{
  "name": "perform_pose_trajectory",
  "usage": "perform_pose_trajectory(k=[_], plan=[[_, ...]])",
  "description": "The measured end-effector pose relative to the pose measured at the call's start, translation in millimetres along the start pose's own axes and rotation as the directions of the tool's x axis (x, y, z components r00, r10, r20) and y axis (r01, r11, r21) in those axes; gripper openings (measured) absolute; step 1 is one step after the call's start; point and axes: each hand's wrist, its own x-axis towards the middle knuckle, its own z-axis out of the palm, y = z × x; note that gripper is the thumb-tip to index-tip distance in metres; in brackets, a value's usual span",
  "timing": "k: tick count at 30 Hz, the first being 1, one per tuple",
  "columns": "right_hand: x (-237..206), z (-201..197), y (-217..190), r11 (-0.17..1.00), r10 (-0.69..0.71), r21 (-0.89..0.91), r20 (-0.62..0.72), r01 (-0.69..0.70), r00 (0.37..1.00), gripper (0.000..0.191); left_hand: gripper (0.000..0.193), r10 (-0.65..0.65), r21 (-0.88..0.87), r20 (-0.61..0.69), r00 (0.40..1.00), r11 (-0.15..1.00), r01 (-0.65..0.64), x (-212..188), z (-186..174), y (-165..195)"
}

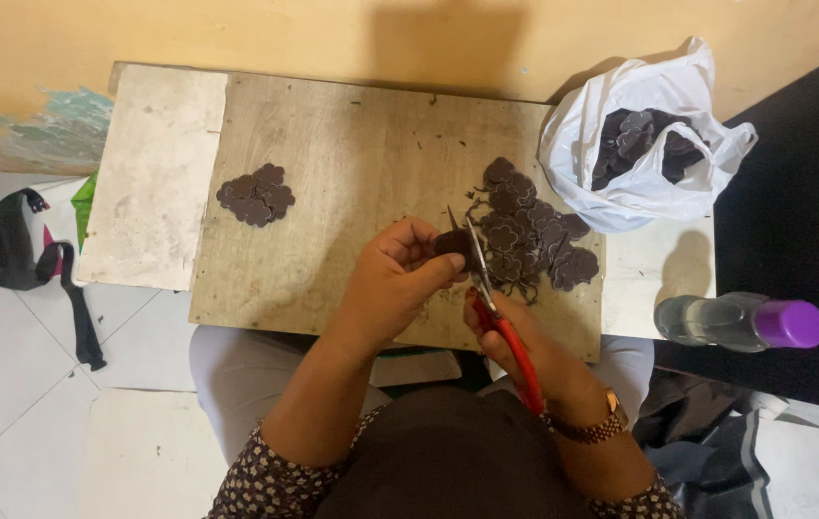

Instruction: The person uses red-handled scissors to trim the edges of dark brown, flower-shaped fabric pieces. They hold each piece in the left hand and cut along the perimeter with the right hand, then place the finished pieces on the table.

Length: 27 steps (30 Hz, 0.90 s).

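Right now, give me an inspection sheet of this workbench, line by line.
Surface: worn wooden board over a pale slab, scraps scattered near the cutting.
Job's things: small dark brown piece pinched in the left hand; red-handled scissors in the right hand, blades open at the piece.
Clutter: small stack of dark flower-shaped cutouts at left; larger heap at right; white plastic bag holding more; clear bottle with purple cap lying on its side.
Grippers: both hands busy.
Cables: nothing seen.
Surroundings: yellow wall, tiled floor, black bag on floor.
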Motion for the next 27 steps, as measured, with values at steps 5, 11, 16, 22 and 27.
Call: perform_pose_trajectory(k=[5, 11, 16, 22, 27], plan=[[-1.1, 0.2, 4.0, 1.0, 0.015, -0.02, -0.036, -0.016, 0.999, 0.068, 0.01, 0.015, -0.041, 0.013, 1.0, 0.999, -0.015, 0.3, 0.1, -2.5], [1.8, 1.3, 8.0, 0.999, -0.013, -0.029, -0.021, 0.012, 1.0, 0.068, 0.011, 0.024, -0.05, 0.019, 1.0, 0.998, -0.023, 2.4, 1.0, -4.2], [0.9, 1.7, 5.8, 1.0, -0.03, 0.007, 0.015, 0.03, 0.999, 0.071, 0.012, 0.012, 0.065, 0.008, 1.0, 0.998, -0.012, -2.9, 0.2, -1.8], [-0.6, 2.4, 3.9, 1.0, 0.012, -0.015, -0.027, -0.013, 1.0, 0.072, 0.011, 0.035, -0.035, -0.012, 0.999, 0.999, -0.036, -0.8, 5.8, -5.3], [-1.1, 1.7, 4.7, 0.997, 0.013, -0.078, -0.038, -0.016, 0.999, 0.072, 0.011, 0.033, 0.031, -0.057, 0.998, 0.999, -0.031, -0.3, 5.8, -5.7]])
